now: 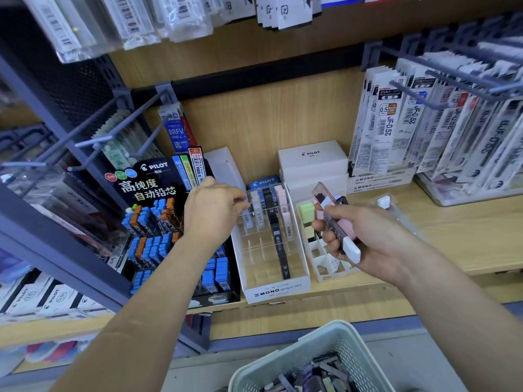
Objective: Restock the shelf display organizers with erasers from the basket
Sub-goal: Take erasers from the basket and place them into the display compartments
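The basket (319,352) is sitting nearest the camera, below the shelf (452,236) edge, and is holding a large number of slim packaged pieces.

Above it, the right hand (365,236) is gripping a bundle of eraser sticks (334,222), pink and clear with white ends, just in front of the white organizer (321,264). The left hand (212,210) is pinching one clear stick (247,215) at the rear left cells of the clear organizer (278,290).

Status, as a judgement: restocking is at an early-to-middle stage. The clear organizer is showing filled cells only in its rear rows, plus one black column; the front cells are standing vacant. The white organizer is holding a few block erasers (307,212) at the back. The bundle and the basket contents are remaining to be placed.

Legible markings:
- Clear organizer front: "MONO graph MG".
- Lead display (158,193) to the left: "PILOT", "高纯度 自动铅芯", and "0.5 HB" on one tube.
- White boxes (312,158) behind the organizers: "PILOT".
- Flat boxes (376,182) to their right: "MONO".
- Hanging refill packs (387,128): "JF-0.5", "0.5".
- Blue hanging pack (176,131): "BRFV".
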### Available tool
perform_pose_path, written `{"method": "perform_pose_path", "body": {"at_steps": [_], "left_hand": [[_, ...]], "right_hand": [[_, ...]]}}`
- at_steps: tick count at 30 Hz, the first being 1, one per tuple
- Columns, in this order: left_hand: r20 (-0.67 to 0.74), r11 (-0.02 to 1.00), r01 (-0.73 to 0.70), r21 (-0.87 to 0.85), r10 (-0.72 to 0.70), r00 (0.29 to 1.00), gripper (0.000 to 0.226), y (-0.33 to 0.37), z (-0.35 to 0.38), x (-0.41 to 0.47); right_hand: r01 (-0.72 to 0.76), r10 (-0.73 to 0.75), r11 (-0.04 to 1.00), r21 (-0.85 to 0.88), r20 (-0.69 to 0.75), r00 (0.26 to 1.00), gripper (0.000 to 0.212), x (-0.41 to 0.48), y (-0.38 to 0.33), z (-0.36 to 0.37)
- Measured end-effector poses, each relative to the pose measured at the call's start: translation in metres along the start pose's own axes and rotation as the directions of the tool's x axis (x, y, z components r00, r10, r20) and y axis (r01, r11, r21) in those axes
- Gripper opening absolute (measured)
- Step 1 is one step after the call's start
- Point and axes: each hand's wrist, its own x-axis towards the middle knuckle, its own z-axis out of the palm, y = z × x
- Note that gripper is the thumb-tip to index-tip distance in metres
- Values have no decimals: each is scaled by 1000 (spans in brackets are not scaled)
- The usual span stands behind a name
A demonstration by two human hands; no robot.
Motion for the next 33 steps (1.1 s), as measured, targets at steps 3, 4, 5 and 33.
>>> {"method": "perform_pose_path", "body": {"at_steps": [3, 4, 5, 33], "left_hand": [[-36, 997, -73, 20, 74, 997, 11, -4, 2, 0], [-40, 995, -92, 26, 93, 995, 12, -5, 2, 0], [-41, 994, -104, 33, 105, 994, 13, -6, 2, 1], [-387, 792, -511, -334, 379, 841, 18, 76, -48, -23]], "right_hand": [[-3, 3, 1000, 7, 9, 1000, 34, 0, 0, 0], [-9, 8, 1000, 14, 15, 1000, 34, -1, 0, 1], [-16, 16, 1000, 23, 25, 1000, 35, -2, 0, 1], [140, -206, 935, 327, 177, 962, 20, -5, -3, 12]]}}
